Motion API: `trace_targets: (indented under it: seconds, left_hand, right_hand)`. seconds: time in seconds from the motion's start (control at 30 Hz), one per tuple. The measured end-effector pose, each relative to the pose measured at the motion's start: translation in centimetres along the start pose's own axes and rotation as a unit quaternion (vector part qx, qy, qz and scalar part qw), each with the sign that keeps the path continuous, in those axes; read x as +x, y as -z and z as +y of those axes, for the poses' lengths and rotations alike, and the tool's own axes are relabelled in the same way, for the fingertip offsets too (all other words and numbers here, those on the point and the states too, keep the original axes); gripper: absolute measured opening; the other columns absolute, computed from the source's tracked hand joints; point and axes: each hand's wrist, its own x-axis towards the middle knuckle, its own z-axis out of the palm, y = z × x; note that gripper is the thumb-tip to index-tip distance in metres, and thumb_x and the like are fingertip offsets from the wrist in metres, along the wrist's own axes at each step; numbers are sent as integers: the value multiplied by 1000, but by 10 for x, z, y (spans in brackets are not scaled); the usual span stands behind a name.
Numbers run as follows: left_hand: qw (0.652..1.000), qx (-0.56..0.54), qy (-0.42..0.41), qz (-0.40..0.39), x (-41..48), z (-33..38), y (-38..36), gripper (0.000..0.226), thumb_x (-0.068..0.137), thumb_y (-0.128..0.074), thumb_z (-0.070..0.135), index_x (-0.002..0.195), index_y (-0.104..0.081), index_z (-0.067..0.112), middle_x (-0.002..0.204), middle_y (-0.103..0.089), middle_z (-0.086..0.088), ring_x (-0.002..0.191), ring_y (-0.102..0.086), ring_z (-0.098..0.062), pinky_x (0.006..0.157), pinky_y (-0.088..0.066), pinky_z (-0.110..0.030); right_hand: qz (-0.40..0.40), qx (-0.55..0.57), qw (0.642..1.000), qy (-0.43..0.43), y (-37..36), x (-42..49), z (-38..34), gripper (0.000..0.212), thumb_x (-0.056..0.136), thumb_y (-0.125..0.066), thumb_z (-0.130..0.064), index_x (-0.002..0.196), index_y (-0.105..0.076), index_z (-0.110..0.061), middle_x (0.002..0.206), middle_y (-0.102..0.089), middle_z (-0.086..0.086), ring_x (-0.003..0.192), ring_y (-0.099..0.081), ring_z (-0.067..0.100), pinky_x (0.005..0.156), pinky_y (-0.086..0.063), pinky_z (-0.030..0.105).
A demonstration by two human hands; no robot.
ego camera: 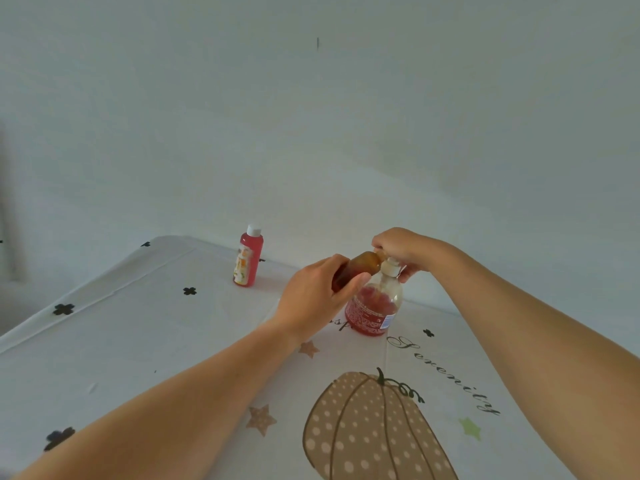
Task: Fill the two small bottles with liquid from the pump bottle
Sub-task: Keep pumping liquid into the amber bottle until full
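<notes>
fingers of my left hand (311, 296) grip the tilted amber bottle (362, 266); my right hand (405, 247) curls its fingers around the head of the pump bottle (375, 306).

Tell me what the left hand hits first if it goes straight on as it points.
Probably the pump bottle: the left hand holds a brown bottle aimed at its pump top, which the right hand grips. Depth is unclear.

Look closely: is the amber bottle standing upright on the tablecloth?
No, the left hand holds the amber bottle tilted, its mouth at the nozzle of the pump bottle.
</notes>
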Motion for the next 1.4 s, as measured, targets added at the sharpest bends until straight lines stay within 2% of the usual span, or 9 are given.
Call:
trace_targets:
  seconds: [0.13, 0.27, 0.47, 0.67, 0.8, 0.97, 1.07, 1.2, 1.4]
  left_hand:
    - [1000, 6, 8, -1, 1, 3, 1, 44, 103, -51, 68, 104, -63, 27, 74, -57, 17, 64, -54, -2, 55, -32, -16]
    - [999, -44, 22, -17, 0, 7, 1, 38, 103, -56, 63, 108, -64, 26, 82, -60, 16, 70, -56, 0, 61, -40, -13]
    - [995, -85, 40, -19, -3, 13, 2, 28, 102, -65, 49, 110, -66, 22, 89, -67, 11, 77, -63, -7, 63, -45, -13]
    - [995, -83, 44, -27, -5, 14, 2, 26, 102, -64, 49, 110, -65, 24, 90, -67, 12, 77, -64, -6, 63, -45, -14]
    - [995, -86, 39, -36, -3, 12, 4, 32, 101, -64, 48, 125, -58, 28, 99, -68, 14, 86, -66, -3, 70, -52, -17]
    - [993, -106, 45, -37, -3, 13, 2, 27, 102, -65, 44, 118, -49, 32, 88, -66, 12, 68, -63, -5, 59, -46, -17]
    - [992, -112, 47, -31, -2, 12, 2, 25, 102, -66, 44, 116, -50, 30, 87, -67, 11, 67, -62, -7, 58, -49, -20]
    - [993, -103, 47, -34, -5, 12, -1, 26, 101, -67, 44, 111, -51, 26, 82, -65, 8, 63, -58, -7, 55, -45, -19]
    - [992, -111, 56, -29, -5, 12, -2, 24, 100, -67, 42, 108, -50, 26, 80, -65, 6, 61, -57, -9, 55, -44, -22]
  right_hand:
    - [-35, 3, 999, -4, 7, -4, -6, 26, 102, -41, -21, 81, -51, -11, 103, -61, 16, 89, -67, 39, 56, -58, 36]
    - [-41, -22, 999, -20, 11, -3, -6, 24, 101, -42, -25, 96, -56, -6, 105, -62, 21, 82, -66, 38, 57, -61, 37]
    - [3, -38, 999, -25, -2, 0, -2, 21, 99, -41, -19, 85, -52, -9, 101, -61, 19, 76, -58, 32, 56, -54, 31]
    - [-1, -50, 998, -25, 0, -2, -2, 17, 97, -42, -16, 88, -55, -8, 102, -62, 20, 74, -57, 30, 55, -54, 30]
    - [-33, -37, 998, -28, 9, -1, -4, 29, 102, -42, -31, 97, -58, -8, 103, -61, 19, 72, -60, 31, 58, -61, 35]
    - [-55, -33, 997, -40, 15, 1, -3, 44, 103, -41, -40, 116, -61, -3, 103, -61, 19, 68, -61, 30, 63, -63, 39]
    - [-40, -29, 998, -32, 11, 4, -2, 34, 101, -42, -35, 105, -60, -6, 99, -60, 17, 68, -59, 30, 61, -60, 35]
    - [-9, -50, 998, -32, 3, 9, 3, 17, 95, -41, -20, 89, -49, -7, 86, -56, 18, 56, -49, 26, 52, -49, 28]
    - [-10, -56, 998, -24, 3, 10, 2, 21, 97, -41, -20, 80, -48, -9, 77, -53, 14, 53, -47, 25, 51, -49, 27]
